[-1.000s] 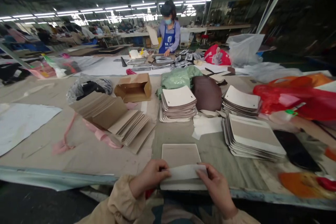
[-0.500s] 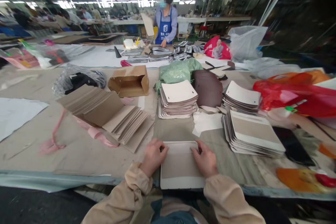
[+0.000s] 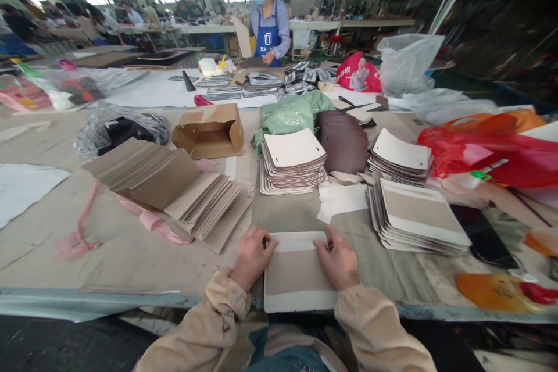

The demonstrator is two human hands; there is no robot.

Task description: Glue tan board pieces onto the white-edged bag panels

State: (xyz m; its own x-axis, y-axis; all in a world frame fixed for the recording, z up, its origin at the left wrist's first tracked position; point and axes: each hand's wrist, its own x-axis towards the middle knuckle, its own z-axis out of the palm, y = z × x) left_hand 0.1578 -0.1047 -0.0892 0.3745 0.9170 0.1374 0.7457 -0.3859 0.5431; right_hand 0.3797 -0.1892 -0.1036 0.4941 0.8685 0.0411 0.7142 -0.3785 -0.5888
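A pale panel with rounded corners and a grey-brown board on its face (image 3: 296, 276) lies flat at the table's front edge. My left hand (image 3: 251, 256) pinches its upper left edge between thumb and curled fingers. On the other side my right hand (image 3: 340, 260) grips the upper right edge, thumb on top of the panel. Beyond my hands stands a pile of white panels with dark edges (image 3: 294, 149). To the right is a stack of similar board-faced panels (image 3: 414, 206). Leaning brown cardboard sheets (image 3: 159, 180) are at the left.
Behind the piles sit an open cardboard box (image 3: 209, 131), a green plastic bag (image 3: 292, 113) and a dark brown leather piece (image 3: 342, 142). A black phone (image 3: 483, 235) and a red bag (image 3: 488, 154) are at the right. A masked person in a blue apron (image 3: 268, 40) stands across the table.
The view has shifted slightly, so the table's things appear a little further left. Both hands keep their hold on the panel, which has hardly moved.
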